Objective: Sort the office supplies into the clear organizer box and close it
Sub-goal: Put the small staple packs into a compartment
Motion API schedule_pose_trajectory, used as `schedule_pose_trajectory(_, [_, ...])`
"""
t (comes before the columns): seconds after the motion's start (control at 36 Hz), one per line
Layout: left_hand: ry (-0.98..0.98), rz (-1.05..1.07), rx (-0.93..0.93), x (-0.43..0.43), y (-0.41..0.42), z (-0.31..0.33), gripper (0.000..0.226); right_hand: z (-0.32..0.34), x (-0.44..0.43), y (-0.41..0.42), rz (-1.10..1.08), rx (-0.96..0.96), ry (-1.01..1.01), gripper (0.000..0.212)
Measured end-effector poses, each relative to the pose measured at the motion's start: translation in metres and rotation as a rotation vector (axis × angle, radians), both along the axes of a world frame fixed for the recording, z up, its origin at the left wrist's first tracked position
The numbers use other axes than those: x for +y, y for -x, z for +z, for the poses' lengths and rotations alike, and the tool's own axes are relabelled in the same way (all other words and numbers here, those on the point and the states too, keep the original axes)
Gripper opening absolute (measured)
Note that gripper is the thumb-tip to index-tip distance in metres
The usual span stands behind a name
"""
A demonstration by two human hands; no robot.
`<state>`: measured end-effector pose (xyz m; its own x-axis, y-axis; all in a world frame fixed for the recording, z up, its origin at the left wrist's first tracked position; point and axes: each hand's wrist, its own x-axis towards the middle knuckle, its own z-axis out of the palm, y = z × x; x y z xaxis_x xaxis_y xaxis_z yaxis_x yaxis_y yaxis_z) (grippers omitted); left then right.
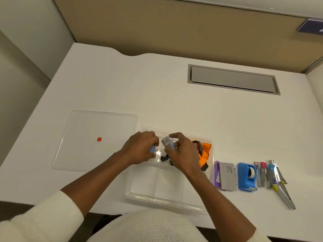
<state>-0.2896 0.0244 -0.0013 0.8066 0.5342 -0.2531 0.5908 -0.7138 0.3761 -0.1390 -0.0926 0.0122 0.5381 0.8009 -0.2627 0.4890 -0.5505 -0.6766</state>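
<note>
The clear organizer box (167, 200) stands near the table's front edge, lid off. Both hands hover over its far compartments. My right hand (183, 154) holds a small grey box with a barcode (167, 142), tilted. My left hand (139, 148) grips a small blue-edged piece (152, 149) beside it. Black binder clips (166, 160) lie in the middle far compartment. An orange lanyard (204, 152) fills the far right compartment. The clear lid (83, 154), with a red dot (99, 139), lies flat to the left of the box.
Right of the box lie a purple-and-grey staple box (226, 175), a blue tape dispenser (247, 177), several coloured-tipped tools (265, 173) and a metal stapler (284, 193). A grey cable hatch (232, 79) is set into the table's far side.
</note>
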Motion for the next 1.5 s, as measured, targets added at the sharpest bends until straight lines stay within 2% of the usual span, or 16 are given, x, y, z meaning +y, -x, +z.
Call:
schedule_pose_trajectory(0.11, [-0.076,-0.008,0.032,0.001,0.001,-0.005,0.056,-0.004,-0.004,0.008,-0.024,-0.048,0.018,0.045])
schedule_pose_trajectory(0.22, [-0.062,0.116,-0.112,-0.001,0.014,-0.003,0.035,-0.006,-0.006,0.017,-0.048,-0.078,0.013,0.045])
schedule_pose_trajectory(0.33, [-0.192,0.328,-0.293,-0.006,0.038,-0.004,0.023,-0.008,-0.001,0.029,-0.042,-0.095,-0.02,0.044])
schedule_pose_trajectory(0.39, [-0.137,0.473,-0.293,-0.01,0.048,-0.008,0.027,-0.01,0.004,0.037,-0.029,-0.096,-0.035,0.047])
schedule_pose_trajectory(0.47, [0.057,0.69,-0.284,-0.017,0.06,-0.016,0.031,-0.013,0.014,0.053,0.022,-0.105,-0.061,0.045])
schedule_pose_trajectory(0.53, [0.137,0.757,-0.27,-0.023,0.066,-0.021,0.026,-0.017,0.021,0.062,0.061,-0.104,-0.061,0.043])
schedule_pose_trajectory(0.75, [0.303,0.819,-0.252,-0.031,0.075,-0.024,0.009,-0.028,0.048,0.089,0.064,-0.133,0.005,0.04])
schedule_pose_trajectory(0.81, [0.352,0.833,-0.263,-0.03,0.077,-0.024,0.009,-0.027,0.051,0.093,0.092,-0.195,0.046,0.037])
schedule_pose_trajectory(0.92, [0.372,0.815,-0.255,-0.027,0.079,-0.024,0.013,-0.024,0.05,0.094,0.121,-0.326,0.088,0.017])
schedule_pose_trajectory(1.03, [0.366,0.783,-0.237,-0.027,0.08,-0.027,0.014,-0.027,0.044,0.086,0.274,-0.428,0.101,0.031])
schedule_pose_trajectory(1.11, [0.373,0.781,-0.24,-0.027,0.082,-0.03,0.017,-0.031,0.04,0.081,0.378,-0.517,0.123,0.023])
schedule_pose_trajectory(1.25, [0.389,0.779,-0.231,-0.024,0.086,-0.031,0.023,-0.03,0.038,0.074,0.383,-0.601,0.187,0.013])
schedule_pose_trajectory(1.36, [0.4,0.778,-0.226,-0.025,0.085,-0.03,0.026,-0.025,0.041,0.077,0.35,-0.591,0.12,0.011])
schedule_pose_trajectory(1.5, [0.403,0.778,-0.231,-0.026,0.084,-0.029,0.028,-0.024,0.05,0.08,0.273,-0.469,0.026,0.025])
